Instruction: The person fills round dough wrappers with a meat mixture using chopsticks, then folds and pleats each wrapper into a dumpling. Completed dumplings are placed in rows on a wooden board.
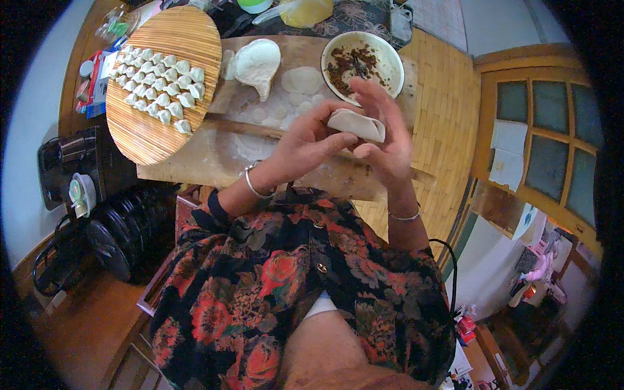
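Note:
Between both hands, above the floured wooden board (170,168), is a folded dough dumpling (355,125). My left hand (312,141) grips its left end with thumb and fingers. My right hand (390,141) holds the right end, where the wrapper's edges still show a gap. Just beyond the hands stands a white enamel bowl (399,73) with dark filling (341,63) and a utensil in it. Flat dough wrappers (301,80) and small dough pieces (279,112) lie on the board, left of the bowl. A rolling pin (243,127) lies across the board, partly hidden by my left hand.
At the left, a round tray of plant stalks (146,146) carries rows of shaped dumplings (163,85). A container of white flour (257,61) stands between tray and bowl. Behind the board, a yellow item in a plastic bag (306,12) rests on a dark patterned cloth (341,22).

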Tool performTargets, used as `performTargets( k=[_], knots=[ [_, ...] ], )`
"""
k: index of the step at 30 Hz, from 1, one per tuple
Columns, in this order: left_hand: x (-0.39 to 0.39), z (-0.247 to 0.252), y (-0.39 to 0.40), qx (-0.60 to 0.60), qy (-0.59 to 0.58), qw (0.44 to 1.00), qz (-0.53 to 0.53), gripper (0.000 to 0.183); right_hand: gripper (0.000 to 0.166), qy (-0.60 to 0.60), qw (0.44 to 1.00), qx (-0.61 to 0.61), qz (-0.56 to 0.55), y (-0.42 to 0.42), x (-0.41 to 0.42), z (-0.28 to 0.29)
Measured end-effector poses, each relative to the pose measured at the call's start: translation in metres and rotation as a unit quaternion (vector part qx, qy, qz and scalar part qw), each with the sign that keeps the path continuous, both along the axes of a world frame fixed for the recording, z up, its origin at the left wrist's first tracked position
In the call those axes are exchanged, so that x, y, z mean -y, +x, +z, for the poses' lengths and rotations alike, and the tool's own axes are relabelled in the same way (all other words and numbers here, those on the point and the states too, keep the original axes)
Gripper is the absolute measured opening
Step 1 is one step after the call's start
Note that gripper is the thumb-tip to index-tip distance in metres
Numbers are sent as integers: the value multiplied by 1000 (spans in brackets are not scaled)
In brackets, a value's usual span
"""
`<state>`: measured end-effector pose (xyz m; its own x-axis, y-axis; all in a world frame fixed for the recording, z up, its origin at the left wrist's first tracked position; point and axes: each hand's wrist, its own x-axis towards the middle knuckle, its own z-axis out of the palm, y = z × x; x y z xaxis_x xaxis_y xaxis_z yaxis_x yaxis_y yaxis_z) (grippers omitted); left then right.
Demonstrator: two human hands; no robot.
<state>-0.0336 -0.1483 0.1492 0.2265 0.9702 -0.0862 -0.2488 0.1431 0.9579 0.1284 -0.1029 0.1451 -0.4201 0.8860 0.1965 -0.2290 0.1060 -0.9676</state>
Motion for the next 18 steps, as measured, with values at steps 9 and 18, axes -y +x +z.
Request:
performTargets(
  k=[9, 18],
  knots=[
    [-1, -10, 9, 56, -38, 997, -40, 47, 57, 90, 991, 41, 90, 12, -13, -10],
    [0, -12, 11, 46, -18, 998, -33, 36, 43, 79, 992, 65, 70, 13, -8, -10]
  ],
)
